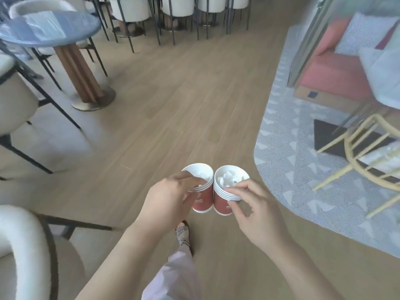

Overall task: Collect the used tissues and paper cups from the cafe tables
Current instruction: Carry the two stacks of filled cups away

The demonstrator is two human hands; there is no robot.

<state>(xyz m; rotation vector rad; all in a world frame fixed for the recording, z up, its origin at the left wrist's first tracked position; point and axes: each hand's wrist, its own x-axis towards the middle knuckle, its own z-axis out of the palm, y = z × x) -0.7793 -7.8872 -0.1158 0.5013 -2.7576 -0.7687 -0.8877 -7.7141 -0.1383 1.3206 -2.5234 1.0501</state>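
L hand (168,198) fingers grip 1st red cup stack (202,198), R hand (255,211) fingers grip 2nd stack (221,204); tissues (229,180) inside.

The wooden floor (173,105) bears a table base (93,101), chair legs (62,110) and patterned rug (292,161).

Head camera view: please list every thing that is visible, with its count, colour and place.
left stack of nested red paper cups: one, red with white rims, in the left hand
right stack of nested red paper cups: one, red, in the right hand
crumpled white tissues: several, white, inside the top cups
round blue table on wooden pedestal: one, blue, upper left
white upholstered chairs: several, white, left and far row
gold wire chair: one, gold, right
grey patterned rug: one, grey, right
sandalled foot: one, dark straps, below the cups
left hand: one, grips the left stack
right hand: one, pinches the right stack's rim
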